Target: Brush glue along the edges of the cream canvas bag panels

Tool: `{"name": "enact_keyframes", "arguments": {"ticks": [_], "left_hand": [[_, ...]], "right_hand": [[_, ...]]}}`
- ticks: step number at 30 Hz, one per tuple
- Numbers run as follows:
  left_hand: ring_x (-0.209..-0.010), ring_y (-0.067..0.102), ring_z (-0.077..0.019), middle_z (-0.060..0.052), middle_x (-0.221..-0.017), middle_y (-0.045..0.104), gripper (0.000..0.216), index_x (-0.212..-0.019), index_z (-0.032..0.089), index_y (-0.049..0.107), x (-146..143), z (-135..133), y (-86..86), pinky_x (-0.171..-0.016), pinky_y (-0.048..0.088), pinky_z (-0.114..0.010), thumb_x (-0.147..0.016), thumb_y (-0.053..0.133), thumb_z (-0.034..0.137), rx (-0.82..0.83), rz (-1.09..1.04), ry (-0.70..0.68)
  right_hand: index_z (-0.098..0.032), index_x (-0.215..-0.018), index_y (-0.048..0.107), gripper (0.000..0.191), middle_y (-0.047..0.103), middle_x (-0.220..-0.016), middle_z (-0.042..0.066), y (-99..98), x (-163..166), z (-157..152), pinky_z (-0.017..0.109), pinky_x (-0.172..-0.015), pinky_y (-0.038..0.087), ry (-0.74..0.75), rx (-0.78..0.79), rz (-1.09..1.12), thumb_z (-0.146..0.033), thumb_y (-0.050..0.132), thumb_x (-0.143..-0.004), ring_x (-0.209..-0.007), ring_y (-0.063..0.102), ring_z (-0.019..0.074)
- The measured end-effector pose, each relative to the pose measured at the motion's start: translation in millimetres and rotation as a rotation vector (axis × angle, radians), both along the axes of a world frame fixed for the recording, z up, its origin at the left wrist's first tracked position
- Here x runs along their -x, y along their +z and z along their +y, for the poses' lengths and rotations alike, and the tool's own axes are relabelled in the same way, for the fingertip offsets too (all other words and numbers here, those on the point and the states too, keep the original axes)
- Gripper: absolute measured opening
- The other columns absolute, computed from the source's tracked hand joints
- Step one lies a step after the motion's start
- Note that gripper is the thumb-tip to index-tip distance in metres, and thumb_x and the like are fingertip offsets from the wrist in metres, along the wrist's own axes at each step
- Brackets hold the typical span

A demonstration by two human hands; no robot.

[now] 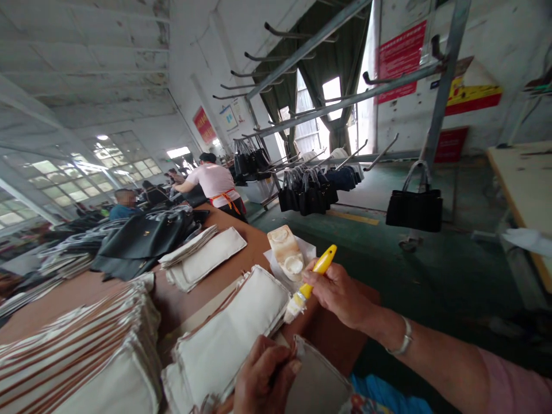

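My right hand [340, 294] is closed around a yellow-handled glue brush [309, 284]. Its whitish bristles point down at the edge of a stack of white fabric panels [233, 333]. My left hand [263, 376] pinches the brown-trimmed edge of a white fabric piece [317, 382] at the bottom of the view. A plastic glue container [287, 253], smeared with dried glue, stands on a white sheet just beyond the brush.
A brown worktable [254, 241] carries more white panel stacks [77, 356], black bags [142, 238] and flat pieces. Metal racks hold hanging black bags [414, 210]. A person in a pink shirt [214, 181] works at the table's far end.
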State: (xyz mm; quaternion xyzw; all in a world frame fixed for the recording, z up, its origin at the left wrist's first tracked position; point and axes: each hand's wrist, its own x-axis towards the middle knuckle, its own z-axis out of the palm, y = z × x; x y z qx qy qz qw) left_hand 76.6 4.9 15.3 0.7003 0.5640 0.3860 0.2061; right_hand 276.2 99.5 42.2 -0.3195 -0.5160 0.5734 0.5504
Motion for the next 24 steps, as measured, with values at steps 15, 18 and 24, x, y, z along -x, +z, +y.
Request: {"name": "enact_keyframes", "arguments": {"ticks": [15, 18, 24], "left_hand": [[-0.06, 0.054, -0.0155, -0.002, -0.068, 0.058, 0.044, -0.064, 0.024, 0.069, -2.0, -4.1, -7.3, -0.058, 0.044, -0.025, -0.079, 0.061, 0.064, 0.075, 0.097, 0.102], [-0.066, 0.059, -0.0178, -0.003, -0.074, 0.063, 0.036, -0.074, 0.026, 0.073, 7.3, -6.3, -12.2, -0.064, 0.047, -0.026, -0.083, 0.058, 0.058, 0.109, 0.174, 0.111], [-0.087, 0.064, -0.0221, -0.004, -0.095, 0.071, 0.023, -0.089, 0.031, 0.073, 18.6, -19.1, 8.6, -0.08, 0.049, -0.032, -0.089, 0.051, 0.039, 0.161, 0.396, 0.174]], "right_hand": [[-0.018, -0.081, 0.051, 0.033, 0.04, -0.046, -0.011, -1.8, -3.8, -0.3, 0.016, -0.031, 0.018, 0.326, 0.204, 0.092, -0.045, 0.07, -0.081, -0.034, 0.024, 0.0044], [-0.019, -0.082, 0.05, 0.03, 0.036, -0.042, -0.013, -6.8, -8.8, -2.9, 0.016, -0.031, 0.017, 0.316, 0.258, 0.201, -0.043, 0.069, -0.081, -0.032, 0.02, 0.0044], [-0.02, -0.078, 0.052, 0.027, 0.035, -0.04, -0.012, -16.1, -39.8, -1.1, 0.016, -0.03, 0.016, 0.053, 0.239, 0.404, -0.037, 0.071, -0.082, -0.029, 0.022, 0.0041]]}}
